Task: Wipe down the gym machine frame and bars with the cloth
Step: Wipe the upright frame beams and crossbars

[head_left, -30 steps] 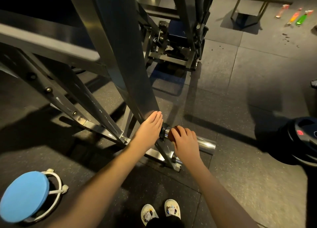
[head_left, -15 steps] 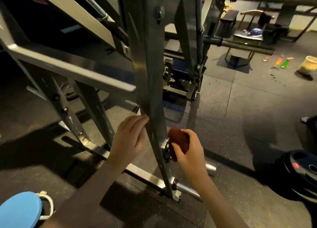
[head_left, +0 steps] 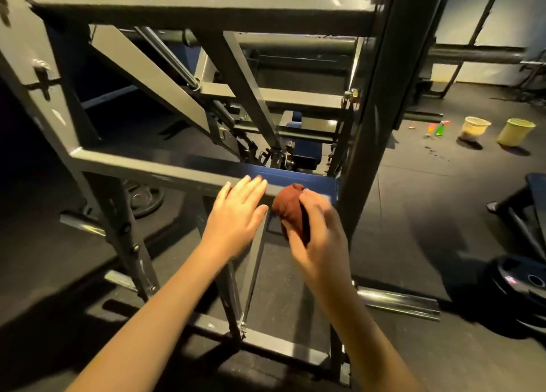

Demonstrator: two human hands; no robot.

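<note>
Both forearms bare, reaching from the near edge toward far. Left hand (head_left: pixel 236 214) flat, fingers straight and close together, pointing far. Right hand (head_left: pixel 320 241) just right of it, fingers curled round a bunched cloth (head_left: pixel 289 211); blurred.

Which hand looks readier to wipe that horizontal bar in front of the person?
Right. The right hand grips the balled reddish-brown cloth right by the horizontal bar. The left hand is open, its fingers at that bar, and holds nothing, so it seems better for bracing.
</note>
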